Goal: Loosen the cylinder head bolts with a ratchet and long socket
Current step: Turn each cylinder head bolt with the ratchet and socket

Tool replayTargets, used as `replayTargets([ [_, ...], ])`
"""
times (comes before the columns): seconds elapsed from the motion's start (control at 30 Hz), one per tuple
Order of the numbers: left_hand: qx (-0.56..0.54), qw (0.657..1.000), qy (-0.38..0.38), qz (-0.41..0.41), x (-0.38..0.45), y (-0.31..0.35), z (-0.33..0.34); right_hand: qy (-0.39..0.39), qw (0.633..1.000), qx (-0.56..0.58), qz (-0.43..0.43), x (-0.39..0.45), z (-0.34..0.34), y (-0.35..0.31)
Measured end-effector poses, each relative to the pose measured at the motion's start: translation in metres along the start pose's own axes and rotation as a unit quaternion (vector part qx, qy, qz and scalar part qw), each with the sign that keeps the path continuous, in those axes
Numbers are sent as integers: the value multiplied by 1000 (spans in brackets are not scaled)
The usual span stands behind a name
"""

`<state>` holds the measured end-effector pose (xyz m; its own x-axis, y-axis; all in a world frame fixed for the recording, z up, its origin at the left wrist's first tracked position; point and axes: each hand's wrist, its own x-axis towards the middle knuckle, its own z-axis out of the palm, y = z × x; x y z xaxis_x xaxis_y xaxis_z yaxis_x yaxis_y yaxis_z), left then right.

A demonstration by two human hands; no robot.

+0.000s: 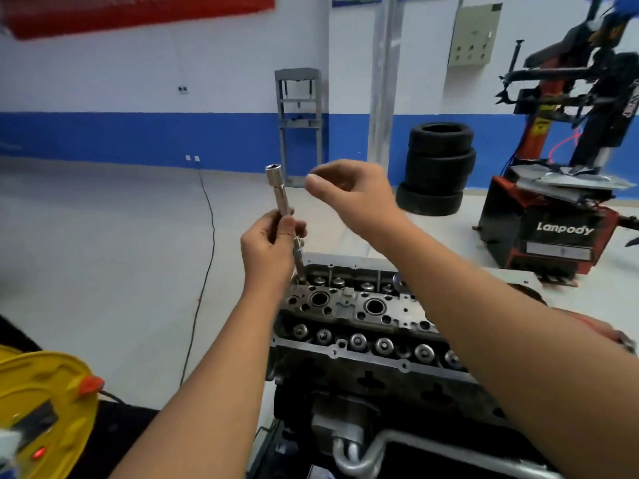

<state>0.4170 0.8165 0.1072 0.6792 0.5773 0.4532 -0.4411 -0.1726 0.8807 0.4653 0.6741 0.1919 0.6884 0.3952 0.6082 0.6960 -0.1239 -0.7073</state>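
My left hand [268, 247] grips a long chrome socket [277, 190] by its lower end, with the open end pointing up. Just below that hand a slim metal shaft [299, 261] stands upright in a hole at the far left corner of the cylinder head [349, 319]; I cannot tell whether it is a bolt or an extension. My right hand [352, 195] hovers in the air to the right of the socket, apart from it. Its fingers are loosely curled and nothing shows between them. No ratchet is in view.
The head sits on an engine block [363, 385] with a row of valve springs [370, 342] along the near side. A yellow cable reel [41, 402] is at lower left, its black cord [207, 243] running across the floor. Stacked tyres [437, 167] and a red tyre changer [560, 216] stand behind.
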Motion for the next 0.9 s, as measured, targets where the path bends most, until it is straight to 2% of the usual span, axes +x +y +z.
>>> replayTargets([
  [0.1, 24, 999, -45, -2, 1, -2, -1, 5, 996, 84, -4, 11, 45, -3],
  [0.17, 32, 998, -57, 16, 2, -1, -3, 44, 993, 107, -9, 12, 55, 2],
  [0.23, 37, 998, -37, 31, 2, -2, -2, 86, 976, 202, 10, 10, 59, 5],
  [0.3, 36, 998, 4, 42, -1, -5, 2, 69, 951, 300, 33, 10, 62, 8],
  [0.4, 27, 995, 80, 61, -2, -10, 9, 12, 954, 298, 27, 13, 66, 8],
  [0.47, 31, 993, 92, 69, -2, -14, 11, -24, 968, 251, 10, 14, 68, 5],
  [0.57, -5, 999, 18, 42, -4, -20, 7, -48, 971, 233, 10, 16, 67, 1],
  [0.63, -30, 999, -41, 11, -5, -22, 4, -50, 962, 267, 29, 16, 61, 3],
  [0.7, -15, 998, -55, 16, -6, -23, 4, -47, 949, 308, 51, 14, 56, 5],
  [0.8, 30, 998, -12, 58, -5, -24, 4, -34, 937, 335, 91, 4, 60, 11],
  [0.9, 35, 998, 39, 46, -5, -25, 1, -16, 933, 342, 111, -5, 69, 19],
])
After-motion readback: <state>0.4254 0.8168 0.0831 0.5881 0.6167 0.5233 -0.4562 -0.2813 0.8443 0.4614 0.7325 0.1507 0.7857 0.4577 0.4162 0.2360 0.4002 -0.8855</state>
